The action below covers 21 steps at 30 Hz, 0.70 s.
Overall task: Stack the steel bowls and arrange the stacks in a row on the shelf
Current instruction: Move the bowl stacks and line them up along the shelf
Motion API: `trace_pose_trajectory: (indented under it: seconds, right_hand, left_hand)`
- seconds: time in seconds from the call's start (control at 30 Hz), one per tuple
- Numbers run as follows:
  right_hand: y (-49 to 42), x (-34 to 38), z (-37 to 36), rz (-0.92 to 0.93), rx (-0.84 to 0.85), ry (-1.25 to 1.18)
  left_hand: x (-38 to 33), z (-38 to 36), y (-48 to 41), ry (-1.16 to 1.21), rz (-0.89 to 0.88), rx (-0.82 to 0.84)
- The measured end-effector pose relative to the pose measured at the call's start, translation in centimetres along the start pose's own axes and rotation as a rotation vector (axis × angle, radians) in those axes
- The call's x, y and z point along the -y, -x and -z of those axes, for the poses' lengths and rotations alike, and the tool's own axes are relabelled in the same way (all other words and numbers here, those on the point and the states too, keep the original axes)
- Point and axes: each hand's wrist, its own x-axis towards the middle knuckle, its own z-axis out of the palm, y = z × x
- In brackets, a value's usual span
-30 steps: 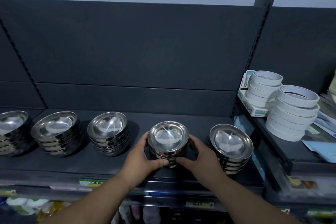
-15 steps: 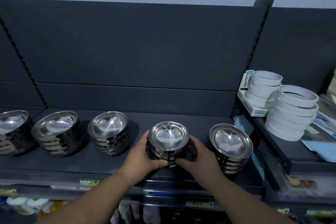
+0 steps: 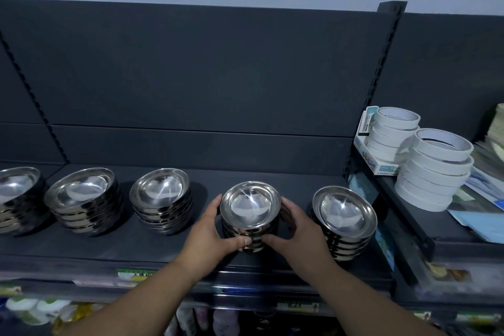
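Several stacks of steel bowls stand in a row on the dark shelf (image 3: 141, 243). The middle stack (image 3: 250, 209) sits between my hands. My left hand (image 3: 211, 229) wraps its left side and my right hand (image 3: 296, 229) wraps its right side, with both thumbs meeting at the front of the stack. To its right stands another stack (image 3: 344, 217), apart from my right hand. On the left are three more stacks: one (image 3: 161, 194), one (image 3: 81, 198) and one (image 3: 16, 195) cut off by the frame edge.
The shelf's back panel (image 3: 204, 76) rises behind the bowls. An upright post (image 3: 381, 76) divides off the right bay, where two piles of white tape rolls (image 3: 433, 166) and a small box (image 3: 368, 144) sit. Price labels (image 3: 133, 275) line the front edge; goods hang below.
Both hands and the stack between them have stayed almost in place; the thumbs have closed in slightly at the front of the stack.
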Motion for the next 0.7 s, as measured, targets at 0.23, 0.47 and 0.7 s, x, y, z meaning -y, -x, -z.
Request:
trace_pose_trajectory:
  seconds: [0.23,0.47,0.7]
  right_hand:
    - [0.1,0.2,0.1,-0.002,0.006,0.019]
    - [0.1,0.5,0.1,-0.001,-0.002,0.029]
    - [0.5,0.0,0.0,-0.003,0.005,0.059]
  left_hand:
    - [-0.5,0.5,0.2,0.016,-0.004,0.011]
    - [-1.3,0.8,0.1,0.047,-0.037,0.01]
    - [-1.1,0.8,0.0,0.061,-0.034,0.053]
